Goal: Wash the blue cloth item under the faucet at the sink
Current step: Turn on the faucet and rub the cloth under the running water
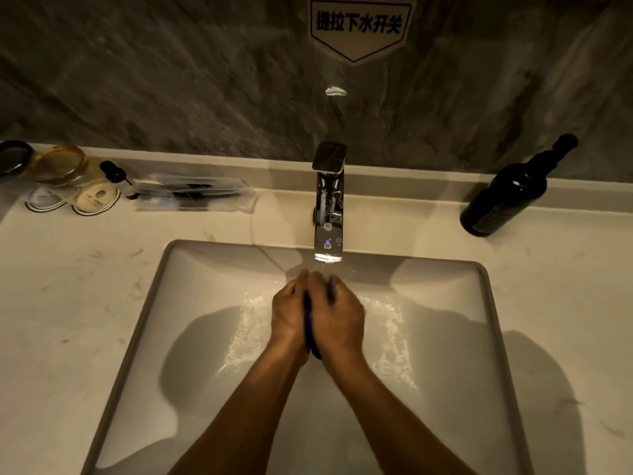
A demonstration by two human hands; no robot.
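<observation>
Blue cloth pressed between two hands under the running faucet.
The left hand point(287, 317) and right hand point(337, 317) clamp the blue cloth point(309, 323) palm to palm, just below the faucet point(328, 214) spout, over the back-middle of the sink point(191, 303).

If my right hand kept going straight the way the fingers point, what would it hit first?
Probably the faucet: the right hand points up and away toward its spout, just past the fingertips. Depth is unclear, so it might pass beneath.
</observation>
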